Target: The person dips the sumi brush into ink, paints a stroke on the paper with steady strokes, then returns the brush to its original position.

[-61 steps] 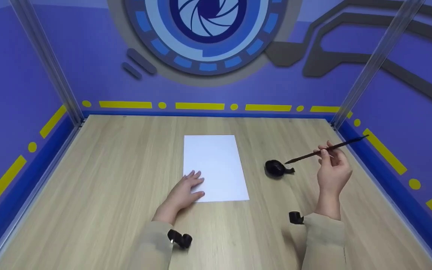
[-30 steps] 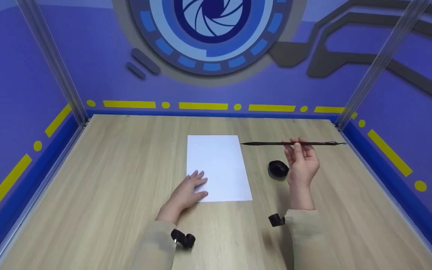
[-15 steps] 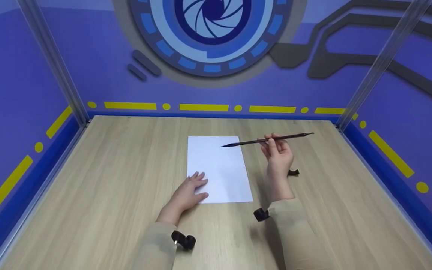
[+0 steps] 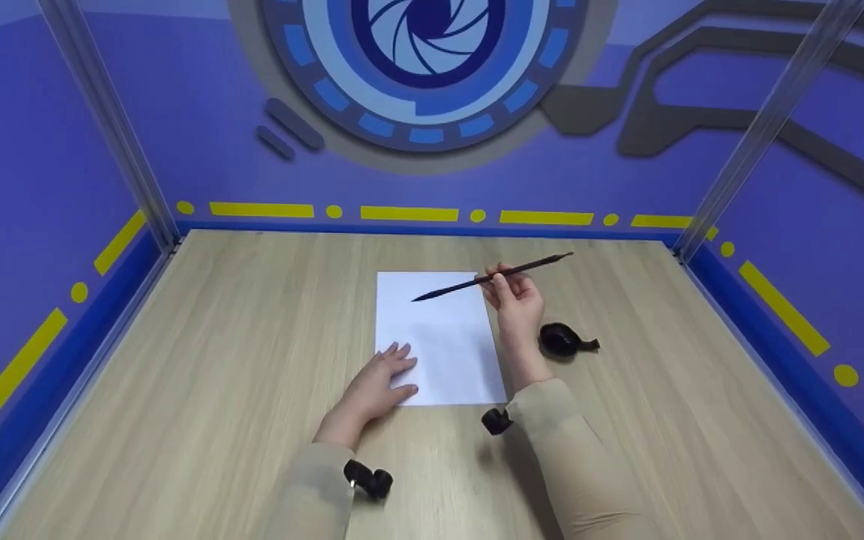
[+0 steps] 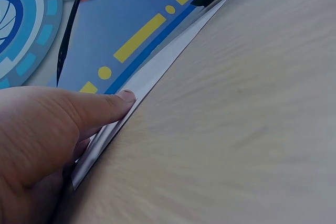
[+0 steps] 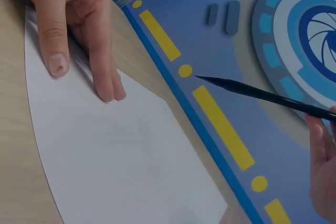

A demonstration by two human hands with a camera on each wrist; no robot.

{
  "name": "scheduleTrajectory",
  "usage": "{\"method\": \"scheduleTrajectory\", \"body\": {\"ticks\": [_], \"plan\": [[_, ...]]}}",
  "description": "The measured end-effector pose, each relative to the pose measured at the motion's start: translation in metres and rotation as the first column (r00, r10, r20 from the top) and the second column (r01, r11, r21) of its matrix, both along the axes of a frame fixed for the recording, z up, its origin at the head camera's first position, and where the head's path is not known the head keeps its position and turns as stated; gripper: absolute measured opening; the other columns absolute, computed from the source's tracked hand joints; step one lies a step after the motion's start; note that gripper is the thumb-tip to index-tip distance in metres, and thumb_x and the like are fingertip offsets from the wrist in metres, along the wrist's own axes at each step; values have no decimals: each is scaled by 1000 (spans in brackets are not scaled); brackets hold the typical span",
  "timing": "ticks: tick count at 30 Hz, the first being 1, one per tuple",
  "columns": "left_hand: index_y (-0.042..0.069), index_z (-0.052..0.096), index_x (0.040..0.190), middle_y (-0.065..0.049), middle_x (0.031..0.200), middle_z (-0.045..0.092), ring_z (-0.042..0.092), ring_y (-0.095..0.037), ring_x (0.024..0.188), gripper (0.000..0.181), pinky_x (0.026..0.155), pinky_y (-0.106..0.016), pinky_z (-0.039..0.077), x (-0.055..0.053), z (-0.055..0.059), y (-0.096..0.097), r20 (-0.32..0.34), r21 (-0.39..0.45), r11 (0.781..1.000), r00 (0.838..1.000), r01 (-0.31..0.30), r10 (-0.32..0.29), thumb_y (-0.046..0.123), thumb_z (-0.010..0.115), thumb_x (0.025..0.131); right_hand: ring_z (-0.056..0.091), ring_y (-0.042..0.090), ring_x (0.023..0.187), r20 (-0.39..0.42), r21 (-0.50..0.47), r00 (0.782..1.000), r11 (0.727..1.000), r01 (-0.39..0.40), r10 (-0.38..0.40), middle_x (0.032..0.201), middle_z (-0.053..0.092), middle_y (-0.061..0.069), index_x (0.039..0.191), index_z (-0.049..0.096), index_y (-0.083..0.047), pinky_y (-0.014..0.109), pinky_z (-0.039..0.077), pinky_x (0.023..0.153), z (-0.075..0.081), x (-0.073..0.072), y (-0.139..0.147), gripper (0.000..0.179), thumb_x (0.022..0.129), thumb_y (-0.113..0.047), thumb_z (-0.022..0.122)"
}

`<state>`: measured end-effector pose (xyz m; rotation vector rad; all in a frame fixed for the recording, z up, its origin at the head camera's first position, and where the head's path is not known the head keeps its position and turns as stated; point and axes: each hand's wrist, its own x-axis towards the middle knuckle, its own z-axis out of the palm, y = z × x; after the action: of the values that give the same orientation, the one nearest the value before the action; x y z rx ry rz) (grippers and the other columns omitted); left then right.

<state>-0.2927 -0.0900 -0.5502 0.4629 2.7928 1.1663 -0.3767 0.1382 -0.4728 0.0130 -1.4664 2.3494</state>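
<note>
A blank white sheet of paper (image 4: 439,330) lies on the wooden table, slightly right of its middle. Spread over the sheet's lower left edge, my left hand (image 4: 372,382) rests with its fingers extended; its thumb (image 5: 113,106) lies on the paper in the left wrist view. My right hand (image 4: 518,307) pinches a dark writing brush (image 4: 469,282) by the middle of its handle. The brush slants, its pointed tip to the left over the upper part of the paper. In the right wrist view the brush (image 6: 252,90) shows against the wall, above the sheet.
Just right of my right wrist sits a small round black dish (image 4: 561,341) with a short stubby handle. Blue-purple panels (image 4: 432,180) with yellow marks enclose the table (image 4: 267,337) at the back and both sides. Small black cameras (image 4: 368,480) are strapped at my sleeves.
My right hand has carried the brush leftward from beside the black dish to over the paper, tip now pointing down-left. The dish is uncovered again. My left hand stays on the sheet.
</note>
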Motion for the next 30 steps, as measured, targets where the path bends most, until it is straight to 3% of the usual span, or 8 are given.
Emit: {"method": "scheduleTrajectory", "body": {"ticks": [9, 21, 30], "plan": [[5, 56, 146, -9, 165, 39, 25, -33, 159, 52, 132, -54, 18, 0, 0, 0, 2, 8, 1000, 1000, -2, 2, 22, 68, 99, 78, 12, 81, 7, 68, 999, 997, -37, 37, 92, 78, -1, 113, 63, 9, 19, 63, 70, -13, -6, -21, 15, 99, 6, 59], [-2, 58, 142, -17, 161, 43, 30, -39, 156, 52, 131, -56, 19, -4, -4, -2, -52, 10, 999, 997, 50, -50, 19, 70, 96, 77, 10, 83, 34, 191, 998, 980, -55, 49, 98, 79, 5, 117, 62, 12, 21, 63, 73, -23, -8, -41, 19, 99, 5, 60], [-1, 58, 142, -17, 161, 44, 30, -38, 156, 52, 132, -56, 19, -3, -2, -1, -44, 6, 999, 998, 41, -41, 19, 69, 96, 79, 16, 87, 42, 223, 998, 973, -62, 54, 102, 78, 11, 119, 62, 12, 32, 66, 81, -26, -8, -46, 21, 99, 4, 61]]}}
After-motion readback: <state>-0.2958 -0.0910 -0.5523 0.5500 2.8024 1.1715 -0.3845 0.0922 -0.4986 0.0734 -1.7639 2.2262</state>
